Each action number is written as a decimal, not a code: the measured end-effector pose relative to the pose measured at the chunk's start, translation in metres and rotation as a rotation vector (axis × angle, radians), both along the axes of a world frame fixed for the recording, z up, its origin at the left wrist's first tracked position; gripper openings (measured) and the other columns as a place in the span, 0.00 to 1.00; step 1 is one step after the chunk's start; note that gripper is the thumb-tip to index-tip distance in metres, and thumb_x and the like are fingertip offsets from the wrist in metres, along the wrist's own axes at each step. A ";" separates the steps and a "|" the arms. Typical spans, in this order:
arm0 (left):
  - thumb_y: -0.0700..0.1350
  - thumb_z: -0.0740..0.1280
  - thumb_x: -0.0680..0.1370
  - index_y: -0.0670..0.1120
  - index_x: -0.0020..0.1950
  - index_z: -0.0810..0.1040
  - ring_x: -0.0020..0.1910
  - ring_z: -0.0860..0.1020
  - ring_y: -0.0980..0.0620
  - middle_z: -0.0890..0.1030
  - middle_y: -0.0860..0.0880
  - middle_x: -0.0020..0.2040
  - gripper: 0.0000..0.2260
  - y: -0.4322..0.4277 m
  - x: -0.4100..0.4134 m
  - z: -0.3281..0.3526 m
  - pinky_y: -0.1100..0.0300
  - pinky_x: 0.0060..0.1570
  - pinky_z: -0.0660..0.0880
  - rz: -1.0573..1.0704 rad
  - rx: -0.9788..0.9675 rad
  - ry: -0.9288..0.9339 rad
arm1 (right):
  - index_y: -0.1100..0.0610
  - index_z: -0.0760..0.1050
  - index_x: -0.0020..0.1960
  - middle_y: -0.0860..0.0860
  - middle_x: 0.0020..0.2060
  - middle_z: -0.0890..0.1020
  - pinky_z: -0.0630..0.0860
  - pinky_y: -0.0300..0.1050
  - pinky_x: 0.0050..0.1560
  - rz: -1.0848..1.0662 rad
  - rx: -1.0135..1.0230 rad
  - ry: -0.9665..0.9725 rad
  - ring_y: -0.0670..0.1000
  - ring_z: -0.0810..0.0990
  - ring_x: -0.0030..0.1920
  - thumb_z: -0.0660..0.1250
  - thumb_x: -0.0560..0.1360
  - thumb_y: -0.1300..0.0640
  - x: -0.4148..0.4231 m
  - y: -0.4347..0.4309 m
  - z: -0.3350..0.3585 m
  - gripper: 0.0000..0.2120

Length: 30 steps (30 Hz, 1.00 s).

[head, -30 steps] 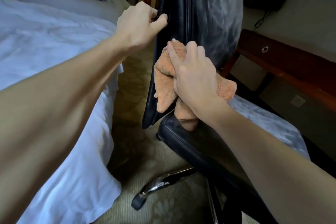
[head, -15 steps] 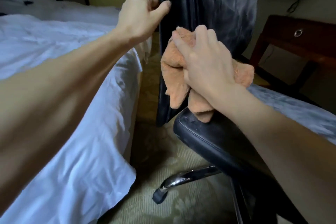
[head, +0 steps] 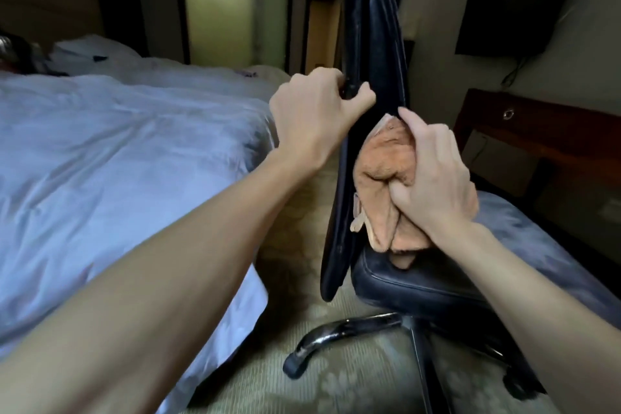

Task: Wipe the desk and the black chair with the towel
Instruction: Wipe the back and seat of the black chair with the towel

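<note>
The right hand (head: 433, 178) was clamped on the bunched towel (head: 379, 175), pressing it against the chair (head: 379, 44) low on its upright back, just above the seat; the left hand (head: 312, 111) gripped that back's edge higher up.

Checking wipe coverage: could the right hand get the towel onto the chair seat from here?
Probably yes: the right hand grips the towel just above the seat, with nothing between them.
</note>
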<state>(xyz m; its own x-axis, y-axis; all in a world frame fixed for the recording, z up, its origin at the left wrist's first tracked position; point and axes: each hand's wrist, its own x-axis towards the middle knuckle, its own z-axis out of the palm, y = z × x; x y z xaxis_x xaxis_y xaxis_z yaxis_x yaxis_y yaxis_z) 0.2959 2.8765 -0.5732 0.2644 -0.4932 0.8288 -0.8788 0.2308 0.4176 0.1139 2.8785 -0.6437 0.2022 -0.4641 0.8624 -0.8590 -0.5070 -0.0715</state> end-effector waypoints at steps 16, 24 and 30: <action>0.58 0.57 0.85 0.53 0.38 0.61 0.41 0.68 0.44 0.66 0.55 0.34 0.18 -0.021 0.024 -0.017 0.53 0.43 0.58 -0.295 0.245 -0.153 | 0.57 0.82 0.62 0.56 0.57 0.80 0.75 0.52 0.45 -0.083 -0.193 0.108 0.60 0.76 0.53 0.71 0.68 0.64 0.033 0.002 -0.046 0.22; 0.59 0.57 0.84 0.50 0.44 0.69 0.40 0.69 0.45 0.67 0.55 0.33 0.16 -0.009 0.031 -0.024 0.53 0.42 0.60 -0.272 0.179 -0.149 | 0.61 0.79 0.65 0.59 0.57 0.79 0.75 0.50 0.44 -0.060 -0.133 0.361 0.59 0.76 0.53 0.75 0.68 0.61 0.026 0.020 -0.051 0.25; 0.59 0.57 0.85 0.52 0.40 0.66 0.41 0.70 0.44 0.69 0.55 0.33 0.17 -0.009 0.046 -0.023 0.53 0.43 0.60 -0.270 0.213 -0.118 | 0.63 0.79 0.64 0.57 0.56 0.79 0.78 0.52 0.44 -0.021 0.007 0.529 0.58 0.75 0.51 0.76 0.66 0.60 0.041 0.026 -0.077 0.27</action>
<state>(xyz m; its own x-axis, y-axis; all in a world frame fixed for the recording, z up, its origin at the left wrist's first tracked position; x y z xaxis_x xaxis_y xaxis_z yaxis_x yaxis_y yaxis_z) 0.3420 2.8679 -0.5960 0.0101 -0.6971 0.7169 -0.8430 0.3796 0.3810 0.1549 2.9047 -0.7205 0.5993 -0.4782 0.6420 -0.7887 -0.4900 0.3713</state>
